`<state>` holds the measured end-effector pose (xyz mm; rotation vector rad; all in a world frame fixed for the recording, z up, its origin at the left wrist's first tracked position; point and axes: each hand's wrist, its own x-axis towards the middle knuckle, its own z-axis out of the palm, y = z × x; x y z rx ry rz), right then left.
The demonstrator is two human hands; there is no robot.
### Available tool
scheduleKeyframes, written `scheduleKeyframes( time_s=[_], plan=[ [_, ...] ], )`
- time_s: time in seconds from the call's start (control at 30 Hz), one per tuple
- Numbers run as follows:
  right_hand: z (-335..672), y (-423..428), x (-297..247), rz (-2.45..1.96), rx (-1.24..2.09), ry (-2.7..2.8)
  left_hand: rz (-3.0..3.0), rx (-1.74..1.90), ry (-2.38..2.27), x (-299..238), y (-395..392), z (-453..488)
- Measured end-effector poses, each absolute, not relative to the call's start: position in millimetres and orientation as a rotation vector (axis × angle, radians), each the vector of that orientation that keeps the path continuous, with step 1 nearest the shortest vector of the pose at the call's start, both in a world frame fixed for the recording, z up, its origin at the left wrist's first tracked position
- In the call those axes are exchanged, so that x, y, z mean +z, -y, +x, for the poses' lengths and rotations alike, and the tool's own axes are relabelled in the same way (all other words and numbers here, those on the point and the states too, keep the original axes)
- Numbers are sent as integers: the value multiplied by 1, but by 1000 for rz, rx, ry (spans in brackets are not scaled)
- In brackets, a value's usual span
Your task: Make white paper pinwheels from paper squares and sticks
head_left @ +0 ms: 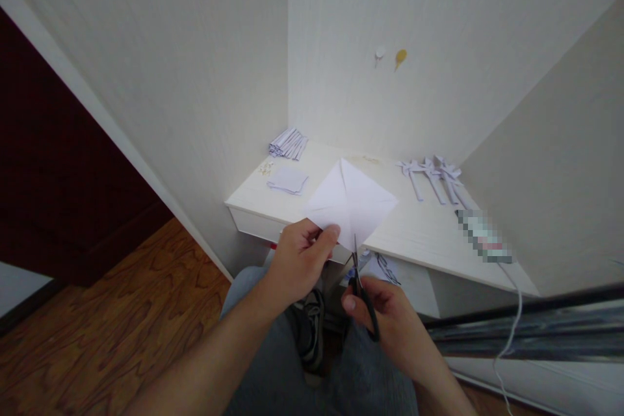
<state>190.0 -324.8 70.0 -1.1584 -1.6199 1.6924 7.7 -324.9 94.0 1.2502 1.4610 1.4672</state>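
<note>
A square sheet of white paper [353,198] with diagonal crease lines is held up over the desk's front edge. My left hand [305,257] pinches its lower left side between thumb and fingers. Slits show along some creases toward the corners. In my right hand [377,309] is a pair of scissors [359,292] with black handles. Their blades point up at the sheet's near corner, and the tip overlaps the paper there. Whether the blades are around the paper's edge I cannot tell.
On the white desk [414,234] lie rolled paper sticks [288,144], a stack of paper squares [287,181], small pins [266,168] and several paper pinwheels [431,172]. A blurred-out phone [482,237] with a white cable [514,325] rests at right. Two hooks [400,57] are on the wall.
</note>
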Motion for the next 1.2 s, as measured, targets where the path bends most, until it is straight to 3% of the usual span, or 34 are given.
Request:
scheduleKeyframes(
  time_s=[1.2],
  plan=[
    [193, 323, 76, -1160, 1680, 1662, 1273, 1446, -1369, 88, 321, 11]
  ],
)
